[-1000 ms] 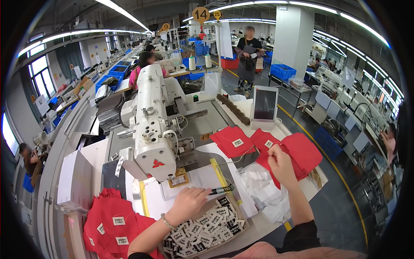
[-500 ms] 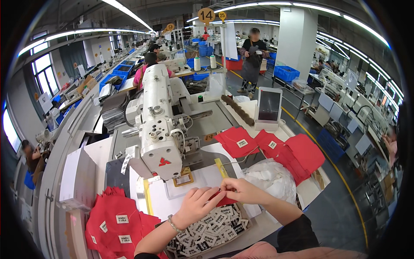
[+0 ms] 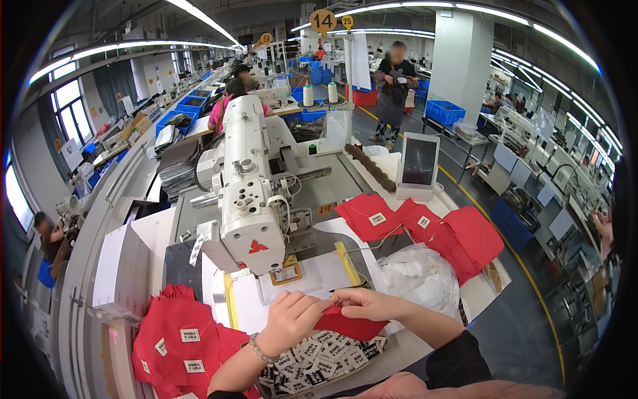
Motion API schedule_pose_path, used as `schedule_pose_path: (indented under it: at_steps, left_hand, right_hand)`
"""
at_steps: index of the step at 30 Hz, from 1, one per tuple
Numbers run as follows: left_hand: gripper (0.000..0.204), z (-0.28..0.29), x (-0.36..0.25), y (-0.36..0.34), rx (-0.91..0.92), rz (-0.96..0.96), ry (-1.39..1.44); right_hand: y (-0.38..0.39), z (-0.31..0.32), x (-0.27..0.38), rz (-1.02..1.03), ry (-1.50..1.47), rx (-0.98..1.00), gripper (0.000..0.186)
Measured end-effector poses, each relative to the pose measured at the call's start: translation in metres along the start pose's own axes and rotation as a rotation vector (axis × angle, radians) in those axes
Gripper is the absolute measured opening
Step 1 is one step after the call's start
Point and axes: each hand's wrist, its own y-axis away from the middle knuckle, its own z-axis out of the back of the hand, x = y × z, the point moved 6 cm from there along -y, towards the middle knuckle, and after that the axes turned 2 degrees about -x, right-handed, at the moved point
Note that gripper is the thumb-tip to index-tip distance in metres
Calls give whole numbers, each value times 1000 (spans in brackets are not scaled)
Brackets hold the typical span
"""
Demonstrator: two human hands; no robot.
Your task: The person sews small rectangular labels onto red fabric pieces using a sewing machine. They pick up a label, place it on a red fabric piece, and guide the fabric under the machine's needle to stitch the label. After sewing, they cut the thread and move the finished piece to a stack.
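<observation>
Moved since the earliest frame: right hand (image 3: 369, 306), from the red stack (image 3: 475, 236) at right of frame to lower centre, meeting the left hand (image 3: 292, 319); one red fabric piece (image 3: 353, 325) now between them.

Red fabric piece: one, lower centre, over the loose labels (image 3: 322, 359), drooping toward the lower edge. Right hand: thumb and fingers pinched on its upper edge. Left hand: fingers curled narrow on its left end; inner grip partly hidden. Two-point hold probably keeps limp cloth in check.

Dark slim tool (image 3: 362, 282): tip just beyond the right hand; holder cannot be told.

Sewing machine (image 3: 249, 186): one, white, centre left. Labels sit directly before it, presumably for short reach.

Labelled red pieces (image 3: 166, 332): heap, lower left, seemingly kept apart from the stack at right.

White plastic bag (image 3: 422, 279): crumpled, right of centre.
</observation>
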Motion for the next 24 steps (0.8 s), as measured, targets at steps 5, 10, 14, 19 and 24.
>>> schedule_pose_path:
  at_steps: [5, 10, 14, 19, 24]
  left_hand:
    - [26, 5, 8, 2, -27, 49, -21]
    - [23, 16, 14, -1, 3, 149, -8]
    - [22, 24, 26, 3, -19, 266, 78]
    - [25, 28, 43, 11, 22, 577, 330]
    - [16, 30, 52, 17, -27, 657, 426]
  right_hand:
    - [4, -1, 18, 61, 373, -29, 33]
    - [6, 13, 9, -23, 421, -81, 29]
    - [9, 23, 7, 6, 435, -116, 24]
    - [14, 36, -7, -208, 184, -164, 19]
    - [6, 36, -10, -163, -52, -200, 19]
